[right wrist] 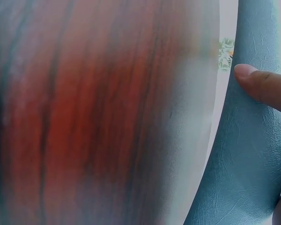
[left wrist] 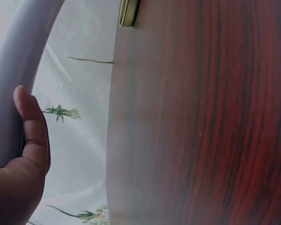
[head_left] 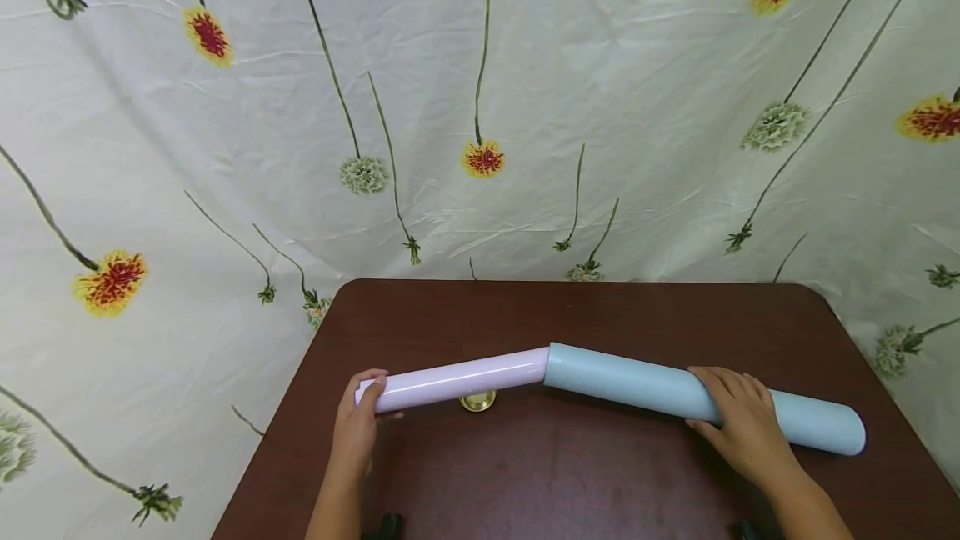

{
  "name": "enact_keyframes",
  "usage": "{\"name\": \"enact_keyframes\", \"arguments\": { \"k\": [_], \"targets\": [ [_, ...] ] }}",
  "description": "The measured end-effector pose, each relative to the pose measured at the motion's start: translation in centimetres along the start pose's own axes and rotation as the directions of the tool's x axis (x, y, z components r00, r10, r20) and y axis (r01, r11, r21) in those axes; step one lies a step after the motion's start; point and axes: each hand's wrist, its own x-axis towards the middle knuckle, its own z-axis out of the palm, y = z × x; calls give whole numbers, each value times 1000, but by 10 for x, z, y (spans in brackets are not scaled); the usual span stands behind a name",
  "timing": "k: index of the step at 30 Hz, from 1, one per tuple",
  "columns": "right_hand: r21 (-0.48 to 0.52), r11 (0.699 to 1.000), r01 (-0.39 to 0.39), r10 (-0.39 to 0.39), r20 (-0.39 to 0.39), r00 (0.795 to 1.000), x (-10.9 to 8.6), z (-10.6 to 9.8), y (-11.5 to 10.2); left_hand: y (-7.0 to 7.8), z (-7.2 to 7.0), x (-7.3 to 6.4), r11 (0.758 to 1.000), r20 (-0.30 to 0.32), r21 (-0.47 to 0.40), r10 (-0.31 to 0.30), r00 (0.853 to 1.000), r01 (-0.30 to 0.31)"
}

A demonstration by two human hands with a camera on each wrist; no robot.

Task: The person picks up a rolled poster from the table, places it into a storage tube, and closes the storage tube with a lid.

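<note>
A glossy lavender tube [head_left: 465,379] slants up from left to right above the table. My left hand [head_left: 358,419] grips its left end, the thumb lying along the near side, also seen in the left wrist view. The tube's right end meets the open left end of a wider light blue tube [head_left: 622,377]; how far it sits inside cannot be told. My right hand [head_left: 742,427] holds the blue tube right of its middle, fingers over the top. In the right wrist view the blue tube [right wrist: 243,154] has a creased, leather-like surface.
A dark brown wooden table [head_left: 600,473] with rounded far corners lies below. On it, partly behind the lavender tube, is a round gold-coloured object [head_left: 478,402]. A white flower-patterned cloth [head_left: 660,82] hangs behind. Small dark objects show at the bottom edge.
</note>
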Motion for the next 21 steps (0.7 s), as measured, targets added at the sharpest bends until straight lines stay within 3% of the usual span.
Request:
{"name": "enact_keyframes", "arguments": {
  "k": [10, 16, 21],
  "targets": [
    [-3, 1000, 27, -27, -9, 1000, 0, 0, 0, 2, 1, -2, 999, 14, 44, 8, 1000, -9],
    [7, 999, 32, -32, -7, 999, -3, 1, -3, -1, 0, 1, 1000, -30, -20, 7, 1000, -8],
    [11, 999, 30, -30, -8, 1000, -4, 2, -5, -5, -1, 2, 1000, -88, 6, 15, 996, -14]
  ]
}}
